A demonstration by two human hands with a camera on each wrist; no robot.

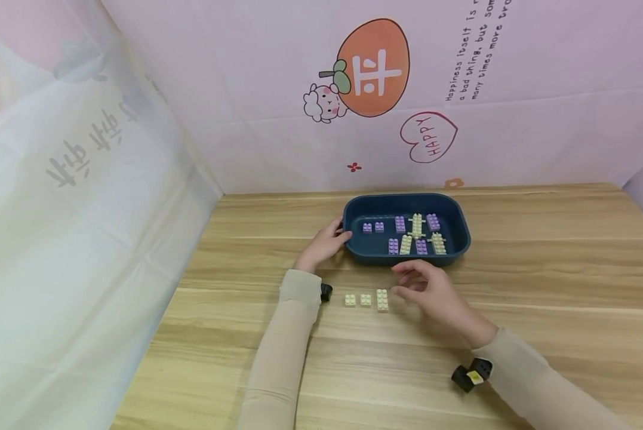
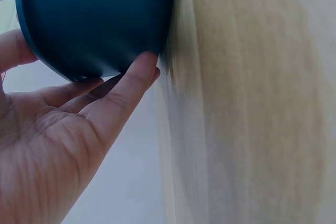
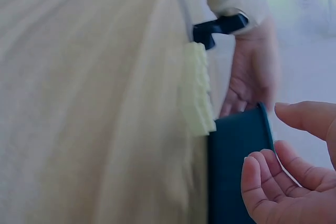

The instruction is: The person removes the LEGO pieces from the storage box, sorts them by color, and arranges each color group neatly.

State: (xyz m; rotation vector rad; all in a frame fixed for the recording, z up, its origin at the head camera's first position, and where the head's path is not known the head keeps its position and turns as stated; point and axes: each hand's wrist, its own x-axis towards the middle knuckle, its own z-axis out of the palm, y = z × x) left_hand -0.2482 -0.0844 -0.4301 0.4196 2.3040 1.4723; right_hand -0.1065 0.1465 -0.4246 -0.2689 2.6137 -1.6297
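A dark blue tray (image 1: 407, 261) stands on the table, holding purple and cream building blocks. My left hand (image 1: 323, 245) grips its left end, thumb over the rim and fingers against the outer wall (image 2: 100, 24). In front of the tray lie two small square cream blocks (image 1: 350, 300) and one longer cream block (image 1: 382, 300), in a row. Just right of the long block, my right hand (image 1: 434, 295) hovers with loosely bent fingers and nothing between them. From the right wrist, that hand (image 3: 294, 182) appears beside the tray wall (image 3: 236, 145), apart from the cream blocks (image 3: 198, 90).
Inside the tray, several purple blocks (image 1: 400, 224) sit among cream blocks with protruding side pieces (image 1: 417, 226). The wooden table (image 1: 557, 257) extends to both sides. Behind it hangs a printed cloth (image 1: 273, 149), and another pale cloth (image 1: 85, 251) runs along the left.
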